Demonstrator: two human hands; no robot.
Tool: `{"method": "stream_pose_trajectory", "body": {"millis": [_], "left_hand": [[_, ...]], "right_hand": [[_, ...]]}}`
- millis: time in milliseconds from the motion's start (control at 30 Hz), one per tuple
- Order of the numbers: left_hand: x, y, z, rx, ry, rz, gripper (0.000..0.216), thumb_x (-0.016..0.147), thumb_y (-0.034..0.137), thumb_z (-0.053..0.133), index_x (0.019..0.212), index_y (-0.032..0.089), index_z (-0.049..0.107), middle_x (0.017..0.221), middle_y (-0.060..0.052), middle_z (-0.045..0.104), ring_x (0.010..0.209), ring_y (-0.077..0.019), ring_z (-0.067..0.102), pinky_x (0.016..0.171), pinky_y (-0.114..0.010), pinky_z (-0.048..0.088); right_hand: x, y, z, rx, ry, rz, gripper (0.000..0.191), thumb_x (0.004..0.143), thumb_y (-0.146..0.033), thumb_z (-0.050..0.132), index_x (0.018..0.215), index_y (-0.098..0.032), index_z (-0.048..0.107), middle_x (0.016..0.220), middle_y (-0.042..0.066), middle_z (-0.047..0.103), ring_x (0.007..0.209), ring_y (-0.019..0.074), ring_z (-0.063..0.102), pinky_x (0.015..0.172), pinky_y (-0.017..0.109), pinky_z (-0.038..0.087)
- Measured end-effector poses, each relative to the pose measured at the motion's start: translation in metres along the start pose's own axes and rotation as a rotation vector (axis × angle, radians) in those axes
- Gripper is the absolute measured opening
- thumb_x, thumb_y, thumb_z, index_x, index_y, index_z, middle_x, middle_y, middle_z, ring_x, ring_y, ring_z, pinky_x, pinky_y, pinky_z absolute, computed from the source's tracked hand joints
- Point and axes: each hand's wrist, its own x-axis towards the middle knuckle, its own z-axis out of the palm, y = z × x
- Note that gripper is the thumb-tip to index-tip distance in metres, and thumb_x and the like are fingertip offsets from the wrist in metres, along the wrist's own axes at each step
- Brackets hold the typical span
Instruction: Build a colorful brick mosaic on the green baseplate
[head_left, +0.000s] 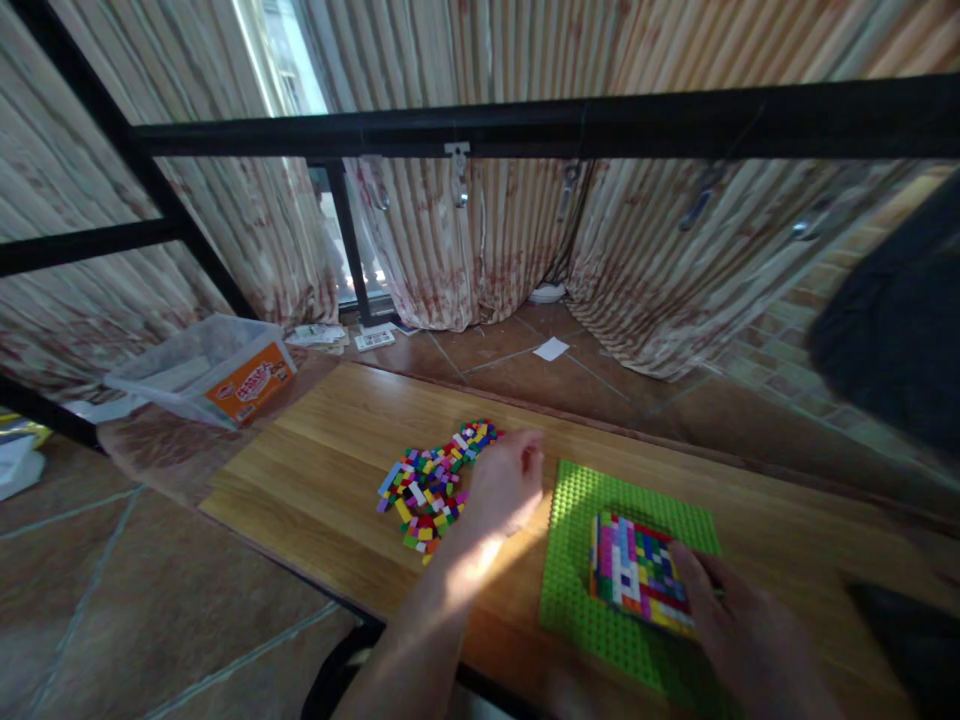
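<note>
Wooden table (322, 470), smooth plank grain. Its near edge runs diag. from lower centre up to the L corner, and there is bare top L of the loose brick pile (427, 485) and behind it to the far edge. The pile is small studded plastic bricks in mixed colours, spread flat at table centre. L hand (506, 480) is loosely curled over the pile's R edge, touching it; can't tell if it has a brick pinched. Just R of it is a lime green baseplate (600, 490), square, studded, lying flat near the front edge. On the baseplate's R part sits a brick block (634, 570), a multicolour slab w/ straight sides. R hand (739, 630) has fingertips against the block's R/near side, fingers fairly straight; can't tell if it grips. A clear plastic tub (202, 365) w/ an orange label sits well apart at far L, on a patterned cloth. Black metal bar (525, 125) crosses overhead, w/ ribbed curtains (637, 260) behind. Tiled floor (112, 580) is below.
</note>
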Motion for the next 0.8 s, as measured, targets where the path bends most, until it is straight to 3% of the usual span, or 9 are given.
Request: {"method": "stream_pose_trajectory", "body": {"millis": [133,267,467,633,800], "left_hand": [[-0.006,-0.038,-0.070,0.263,0.139,-0.330,0.033,0.085,0.026,0.051,0.115,0.015,0.062,0.096,-0.009,0.072,0.087,-0.0197,0.065,0.074,-0.028,0.048],[-0.024,-0.070,-0.111,0.508,0.064,-0.532,0.033,0.081,0.034,0.056,0.108,0.016,0.064,0.092,-0.009,0.071,0.087,-0.0217,0.065,0.067,-0.027,0.043],[-0.036,-0.085,-0.123,0.550,-0.118,-0.513,0.022,0.073,0.039,0.064,0.080,0.018,0.064,0.079,-0.007,0.070,0.080,-0.0223,0.064,0.060,-0.027,0.037],[-0.033,-0.086,-0.123,0.567,-0.132,-0.509,0.009,0.069,0.026,0.066,0.073,0.019,0.064,0.075,-0.006,0.070,0.078,-0.0206,0.064,0.059,-0.026,0.037],[-0.030,-0.086,-0.121,0.561,-0.126,-0.524,0.004,0.069,0.024,0.065,0.071,0.020,0.065,0.071,-0.005,0.070,0.078,-0.0203,0.065,0.060,-0.025,0.038]], "right_hand": [[0.008,0.005,-0.007,-0.008,0.008,0.093,0.060,0.081,-0.063,0.033,0.095,-0.022,0.074,0.064,0.010,0.071,0.060,0.0299,0.067,0.053,0.035,0.045],[0.012,0.000,-0.008,0.030,0.070,0.100,0.057,0.077,-0.064,0.039,0.096,-0.023,0.074,0.065,0.009,0.071,0.060,0.0300,0.066,0.052,0.035,0.045],[0.017,-0.010,-0.007,0.043,0.137,0.127,0.049,0.076,-0.058,0.046,0.092,-0.022,0.075,0.066,0.009,0.071,0.059,0.0289,0.064,0.054,0.036,0.045],[0.022,-0.011,-0.007,0.065,0.177,0.153,0.051,0.078,-0.057,0.044,0.093,-0.019,0.075,0.065,0.011,0.070,0.061,0.0307,0.064,0.054,0.037,0.045],[0.025,-0.016,-0.006,0.073,0.179,0.127,0.050,0.078,-0.056,0.045,0.092,-0.019,0.075,0.062,0.010,0.069,0.059,0.0305,0.064,0.052,0.037,0.045]]}}
